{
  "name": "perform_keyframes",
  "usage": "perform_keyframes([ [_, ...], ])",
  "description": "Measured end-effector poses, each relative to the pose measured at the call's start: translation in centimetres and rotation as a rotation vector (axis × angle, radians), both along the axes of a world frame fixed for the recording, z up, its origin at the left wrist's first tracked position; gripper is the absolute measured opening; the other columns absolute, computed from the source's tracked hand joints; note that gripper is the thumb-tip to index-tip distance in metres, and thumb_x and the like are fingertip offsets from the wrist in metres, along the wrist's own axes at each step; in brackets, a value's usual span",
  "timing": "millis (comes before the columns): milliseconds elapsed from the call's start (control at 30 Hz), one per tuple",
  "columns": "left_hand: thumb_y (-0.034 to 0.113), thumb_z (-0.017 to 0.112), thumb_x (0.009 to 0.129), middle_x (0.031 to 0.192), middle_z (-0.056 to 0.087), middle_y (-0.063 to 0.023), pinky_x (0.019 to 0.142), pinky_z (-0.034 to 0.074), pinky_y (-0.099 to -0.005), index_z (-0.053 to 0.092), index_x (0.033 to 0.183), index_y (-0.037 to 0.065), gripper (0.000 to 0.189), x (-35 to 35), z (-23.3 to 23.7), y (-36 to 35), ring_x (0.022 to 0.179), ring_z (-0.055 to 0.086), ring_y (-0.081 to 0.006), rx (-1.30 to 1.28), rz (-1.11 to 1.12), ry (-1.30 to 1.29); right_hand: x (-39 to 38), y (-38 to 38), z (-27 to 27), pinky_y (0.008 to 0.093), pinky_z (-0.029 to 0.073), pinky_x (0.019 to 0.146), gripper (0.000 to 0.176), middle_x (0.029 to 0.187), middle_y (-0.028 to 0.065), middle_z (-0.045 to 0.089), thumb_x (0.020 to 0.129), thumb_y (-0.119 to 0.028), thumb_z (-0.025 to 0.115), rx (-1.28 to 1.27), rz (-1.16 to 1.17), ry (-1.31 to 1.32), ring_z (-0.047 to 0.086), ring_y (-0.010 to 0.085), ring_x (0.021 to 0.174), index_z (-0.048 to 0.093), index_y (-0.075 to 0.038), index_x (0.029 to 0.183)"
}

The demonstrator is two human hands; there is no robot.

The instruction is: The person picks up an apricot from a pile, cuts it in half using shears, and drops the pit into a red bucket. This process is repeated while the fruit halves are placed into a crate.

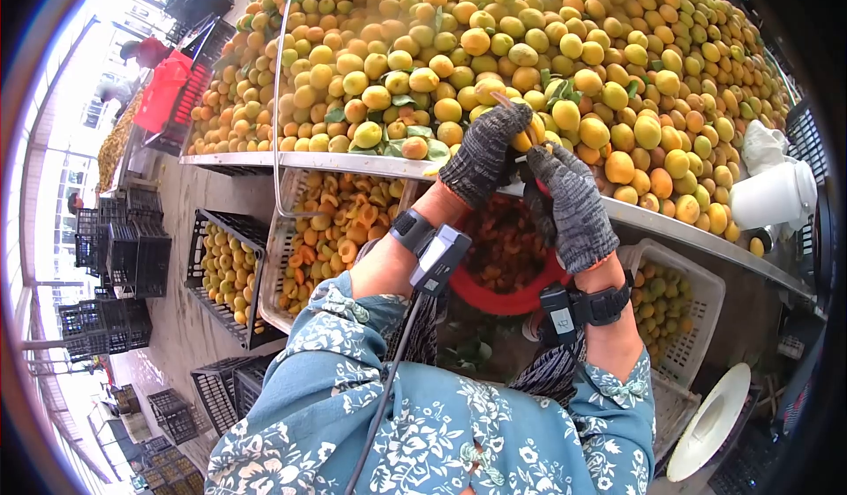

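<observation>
My left hand [483, 158], in a dark grey knitted glove, is closed around a yellow-orange apricot [529, 133] at the table's front edge. Right beside it, my right hand [572, 208] in a matching glove has its fingers bent in against the same fruit. Whatever sits inside the right fingers is too covered to name. Below both hands stands a red tub [494, 301] with dark reddish pits or scraps [503, 248] in it. A heap of whole apricots [529, 41], with some green leaves, spreads across the table beyond my hands.
The metal table rim [353, 163] runs across in front of me. Below left, a crate of halved apricots [340, 217] adjoins a black crate of whole ones [231, 266]. On the right are a white bucket [772, 197], a pale crate [693, 318] and a white lid-like disc [713, 420].
</observation>
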State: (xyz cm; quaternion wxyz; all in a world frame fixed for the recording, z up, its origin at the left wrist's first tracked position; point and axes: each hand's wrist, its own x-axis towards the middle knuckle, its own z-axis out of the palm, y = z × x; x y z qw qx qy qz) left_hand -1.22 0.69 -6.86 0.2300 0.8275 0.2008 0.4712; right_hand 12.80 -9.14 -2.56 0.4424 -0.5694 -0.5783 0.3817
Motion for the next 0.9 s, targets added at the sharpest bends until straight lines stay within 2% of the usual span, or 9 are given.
perform_keyframes([
  [133, 0.0, 0.067, 0.076, 0.116, 0.057, -0.0154, 0.098, 0.041, -0.0386, 0.052, 0.116, 0.002, 0.043, 0.4, 0.7, -0.3, 0.111, 0.054, -0.0283, 0.055, 0.112, 0.045, 2.2, 0.3, 1.9, 0.0347, 0.05, 0.067, 0.023, 0.082, 0.0116, 0.063, 0.075, -0.003, 0.062, 0.045, 0.103, -0.153, 0.061, 0.0264, 0.074, 0.064, -0.002, 0.098],
  [200, 0.012, 0.067, 0.079, 0.101, 0.062, -0.0121, 0.081, 0.052, -0.0351, 0.054, 0.112, 0.003, 0.037, 0.8, 1.0, -0.1, 0.091, 0.063, -0.0252, -0.067, 0.115, -0.192, 2.5, 0.0, 3.6, 0.018, 0.026, 0.044, 0.016, 0.06, -0.0078, 0.046, 0.084, -0.024, 0.066, -0.315, -0.017, 0.44, 0.036, 0.0006, 0.049, 0.063, -0.008, 0.084],
  [267, 0.027, 0.064, 0.086, 0.087, 0.059, -0.0038, 0.059, 0.052, -0.0239, 0.058, 0.099, 0.009, 0.023, 0.5, 3.4, 0.7, 0.08, 0.06, -0.0127, -1.47, -0.227, -0.959, 3.6, 0.2, 3.7, 0.0157, 0.027, 0.038, 0.017, 0.056, -0.0066, 0.047, 0.084, -0.023, 0.066, -0.298, -0.116, 0.5, 0.041, 0.0008, 0.044, 0.061, -0.008, 0.089],
  [400, 0.031, 0.065, 0.084, 0.082, 0.057, -0.004, 0.056, 0.052, -0.0236, 0.057, 0.094, 0.01, 0.025, 0.0, 4.2, 0.1, 0.075, 0.06, -0.0144, -1.598, -0.39, -0.79, 4.0, 0.9, 4.1, 0.0168, 0.029, 0.042, 0.018, 0.064, -0.0052, 0.054, 0.079, -0.019, 0.072, -0.027, -0.324, 0.539, 0.043, 0.0023, 0.048, 0.063, -0.008, 0.089],
  [533, 0.026, 0.067, 0.082, 0.089, 0.06, -0.0056, 0.061, 0.052, -0.023, 0.058, 0.101, 0.01, 0.027, 3.1, 1.6, -1.2, 0.075, 0.061, -0.0151, -0.833, -0.143, -0.479, 2.5, 1.5, 4.3, 0.0171, 0.038, 0.05, 0.024, 0.075, -0.0031, 0.06, 0.08, -0.017, 0.072, -0.032, -0.279, 0.439, 0.05, 0.0026, 0.058, 0.065, -0.005, 0.099],
  [600, 0.006, 0.071, 0.075, 0.095, 0.061, -0.0069, 0.071, 0.051, -0.0253, 0.056, 0.107, 0.006, 0.035, 2.6, 2.2, -1.6, 0.083, 0.061, -0.018, -1.687, -0.422, -0.918, 1.7, 1.8, 3.6, 0.0179, 0.043, 0.063, 0.026, 0.086, -0.0005, 0.063, 0.082, -0.015, 0.07, 0.035, -0.201, 0.49, 0.054, 0.0041, 0.072, 0.065, -0.005, 0.105],
  [667, 0.005, 0.068, 0.077, 0.094, 0.061, -0.0065, 0.074, 0.051, -0.0265, 0.055, 0.111, 0.005, 0.037, 3.2, 1.7, -1.3, 0.084, 0.061, -0.0182, -0.364, -0.08, -0.186, 1.2, 1.8, 3.5, 0.019, 0.044, 0.072, 0.026, 0.091, 0.0015, 0.063, 0.083, -0.015, 0.068, 0.019, -0.124, 0.465, 0.055, 0.0055, 0.082, 0.064, -0.004, 0.106],
  [800, 0.006, 0.059, 0.085, 0.093, 0.061, -0.0056, 0.068, 0.051, -0.0265, 0.055, 0.113, 0.005, 0.028, 2.2, 5.2, -3.0, 0.083, 0.06, -0.0159, -1.684, -0.573, -0.839, 1.2, 1.9, 2.9, 0.0203, 0.047, 0.066, 0.024, 0.084, 0.0008, 0.064, 0.085, -0.013, 0.065, -0.09, -0.227, 0.505, 0.057, 0.0066, 0.075, 0.064, -0.002, 0.106],
  [900, 0.003, 0.06, 0.084, 0.1, 0.061, -0.0068, 0.079, 0.05, -0.0299, 0.055, 0.114, 0.003, 0.03, 3.3, 2.7, -3.1, 0.092, 0.059, -0.0194, -0.479, -0.148, -0.274, 0.2, 2.4, 1.5, 0.0252, 0.049, 0.064, 0.021, 0.079, 0.0025, 0.065, 0.086, -0.013, 0.062, 0.243, -0.33, 0.188, 0.058, 0.0098, 0.07, 0.064, 0.0, 0.103],
])
